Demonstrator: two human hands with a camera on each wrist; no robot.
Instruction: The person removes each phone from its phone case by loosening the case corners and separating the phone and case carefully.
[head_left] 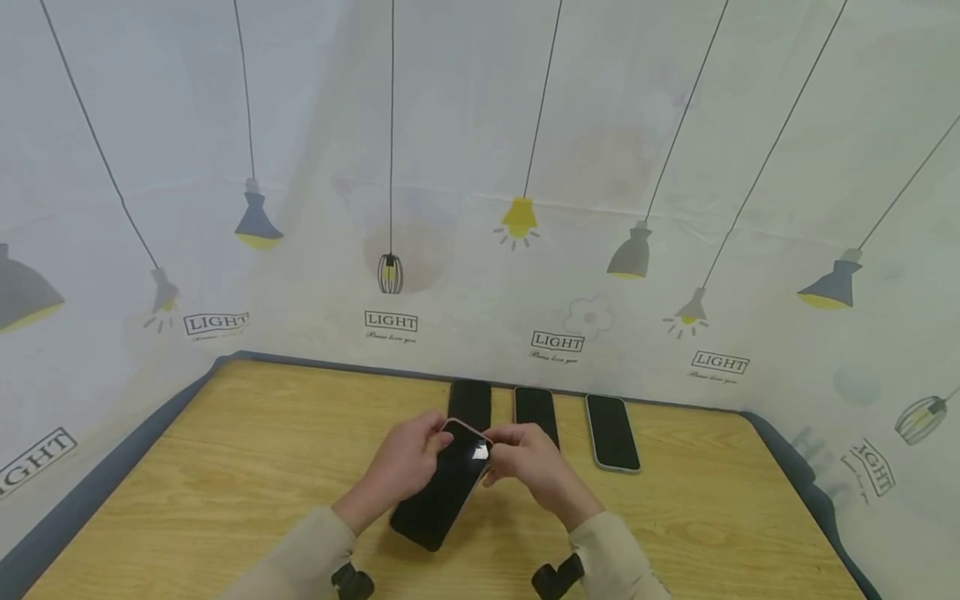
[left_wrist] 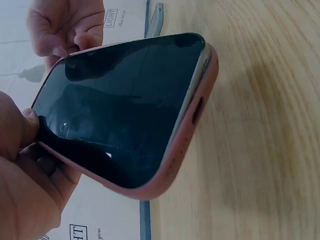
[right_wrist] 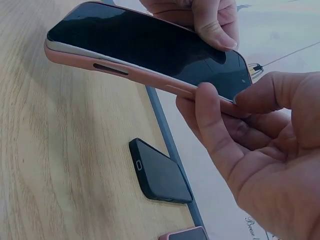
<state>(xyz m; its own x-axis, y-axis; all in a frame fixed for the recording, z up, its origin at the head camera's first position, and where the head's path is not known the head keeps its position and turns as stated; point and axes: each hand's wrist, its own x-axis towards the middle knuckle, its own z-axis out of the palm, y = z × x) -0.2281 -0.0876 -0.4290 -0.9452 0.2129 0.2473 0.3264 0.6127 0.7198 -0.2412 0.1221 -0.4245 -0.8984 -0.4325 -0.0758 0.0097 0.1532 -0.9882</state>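
Observation:
A phone [head_left: 438,500] in a pink case [left_wrist: 192,130] is held tilted over the table, its dark screen facing up. At its charging-port end a strip of the phone's silver side shows above the case rim. My left hand [head_left: 405,462] grips the far left corner, thumb on the screen edge and fingers underneath. On the opposite edge, my right hand [head_left: 536,467] pinches the far right corner between thumb and fingers. In the right wrist view the right thumb [right_wrist: 265,95] presses at the rim where phone and case meet, with other fingers along the case side.
Three more phones lie near the table's back edge: a black one [head_left: 471,402] behind the held phone, one with a pinkish rim [head_left: 534,408] partly behind the right hand, and a pale-edged one [head_left: 613,433] at right. A printed curtain [head_left: 465,167] surrounds the wooden table [head_left: 720,500].

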